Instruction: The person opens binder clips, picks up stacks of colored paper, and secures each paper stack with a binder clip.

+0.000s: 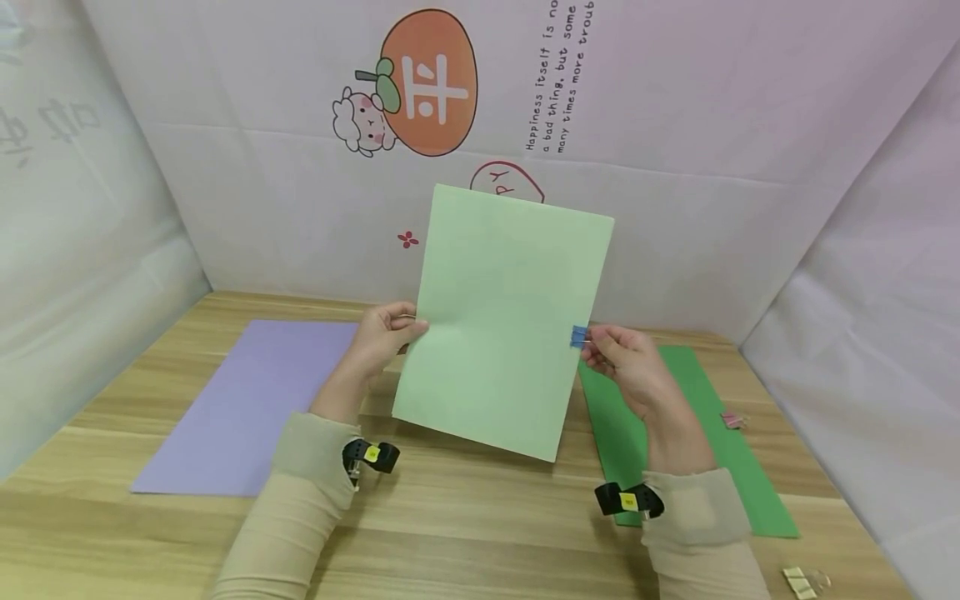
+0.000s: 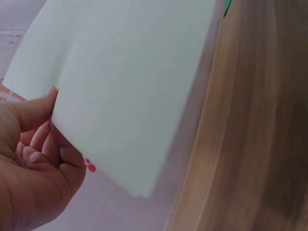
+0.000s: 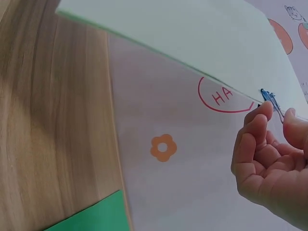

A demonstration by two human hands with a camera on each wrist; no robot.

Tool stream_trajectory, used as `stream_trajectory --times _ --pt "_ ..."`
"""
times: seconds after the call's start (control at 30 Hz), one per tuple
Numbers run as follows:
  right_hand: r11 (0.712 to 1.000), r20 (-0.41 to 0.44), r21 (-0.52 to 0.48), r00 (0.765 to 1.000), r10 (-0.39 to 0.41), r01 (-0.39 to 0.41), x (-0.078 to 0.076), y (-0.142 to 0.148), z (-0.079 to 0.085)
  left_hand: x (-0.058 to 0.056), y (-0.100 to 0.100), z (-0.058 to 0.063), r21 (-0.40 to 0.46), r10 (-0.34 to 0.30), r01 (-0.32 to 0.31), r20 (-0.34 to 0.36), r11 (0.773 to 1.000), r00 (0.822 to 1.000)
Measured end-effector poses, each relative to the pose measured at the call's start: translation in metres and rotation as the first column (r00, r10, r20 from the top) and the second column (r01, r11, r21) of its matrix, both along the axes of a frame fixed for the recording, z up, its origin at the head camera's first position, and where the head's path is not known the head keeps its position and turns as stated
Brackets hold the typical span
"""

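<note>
A pale green sheet of paper [image 1: 510, 325] is held up off the table, slightly tilted, facing the head camera. At its left edge my left hand [image 1: 386, 337] pinches it between thumb and fingers; the left wrist view shows the thumb [image 2: 41, 106] on the near face and a crease running from it. A blue binder clip [image 1: 578, 336] sits on the paper's right edge. My right hand [image 1: 626, 358] pinches the clip's wire handle, and the right wrist view shows this clip [image 3: 270, 98] between thumb and forefinger, its jaws over the paper's edge.
On the wooden table [image 1: 465, 533], a purple sheet [image 1: 247, 408] lies to the left and a darker green sheet [image 1: 720, 450] to the right. A pink binder clip [image 1: 732, 421] rests on the green sheet; a pale yellow one [image 1: 800, 583] lies near the front right. Printed white cloth [image 1: 675, 125] hangs behind.
</note>
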State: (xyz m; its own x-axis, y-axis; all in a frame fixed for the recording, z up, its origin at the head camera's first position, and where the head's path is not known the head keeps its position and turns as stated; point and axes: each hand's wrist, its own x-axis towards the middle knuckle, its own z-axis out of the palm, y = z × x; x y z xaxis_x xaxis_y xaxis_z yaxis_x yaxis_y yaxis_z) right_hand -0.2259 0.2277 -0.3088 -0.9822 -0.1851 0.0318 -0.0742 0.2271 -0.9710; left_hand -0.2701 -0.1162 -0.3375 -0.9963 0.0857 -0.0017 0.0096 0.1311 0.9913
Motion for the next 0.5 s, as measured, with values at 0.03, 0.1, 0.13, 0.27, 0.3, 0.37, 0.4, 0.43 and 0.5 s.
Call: stream_trajectory --times 0.03,0.1,0.13,0.27,0.3,0.37,0.4,0.43,0.5 --pt "1.000 -0.008 0.003 1.000 0.011 -0.011 0.000 0.001 -0.001 0.000 -0.001 0.000 -0.001 -0.003 0.003 0.005 1.000 1.000" --pt "1.000 -0.018 0.006 1.000 0.025 -0.025 -0.001 0.001 -0.001 -0.001 -0.003 0.000 -0.004 -0.021 0.021 0.007 1.000 1.000" --pt "1.000 -0.020 0.011 0.999 0.029 -0.028 -0.001 0.001 -0.001 0.000 -0.004 0.000 -0.004 -0.029 0.030 0.010 1.000 1.000" --pt "0.998 -0.022 0.051 0.999 0.029 -0.028 -0.002 0.000 -0.001 0.001 -0.007 0.002 0.005 -0.061 0.061 0.010 0.998 0.998" --pt "0.997 -0.025 0.066 0.999 0.030 -0.028 -0.002 0.000 -0.001 0.002 -0.008 0.002 0.008 -0.067 0.067 0.006 0.998 0.998" --pt "0.995 -0.036 0.095 0.999 0.031 -0.027 -0.001 -0.001 0.000 0.003 -0.010 0.004 0.009 -0.075 0.075 0.000 0.997 0.997" --pt "0.994 -0.041 0.104 0.999 0.031 -0.026 0.000 -0.001 0.001 0.003 -0.010 0.004 0.005 -0.082 0.082 -0.007 0.997 0.997" --pt "0.994 -0.048 0.110 0.998 0.027 -0.022 0.001 -0.001 0.001 0.003 -0.011 0.005 0.002 -0.089 0.089 -0.009 0.996 0.996" --pt "0.994 -0.056 0.109 0.998 0.015 -0.009 0.001 -0.002 0.002 0.004 -0.012 0.005 -0.014 -0.103 0.103 -0.005 0.995 0.995"
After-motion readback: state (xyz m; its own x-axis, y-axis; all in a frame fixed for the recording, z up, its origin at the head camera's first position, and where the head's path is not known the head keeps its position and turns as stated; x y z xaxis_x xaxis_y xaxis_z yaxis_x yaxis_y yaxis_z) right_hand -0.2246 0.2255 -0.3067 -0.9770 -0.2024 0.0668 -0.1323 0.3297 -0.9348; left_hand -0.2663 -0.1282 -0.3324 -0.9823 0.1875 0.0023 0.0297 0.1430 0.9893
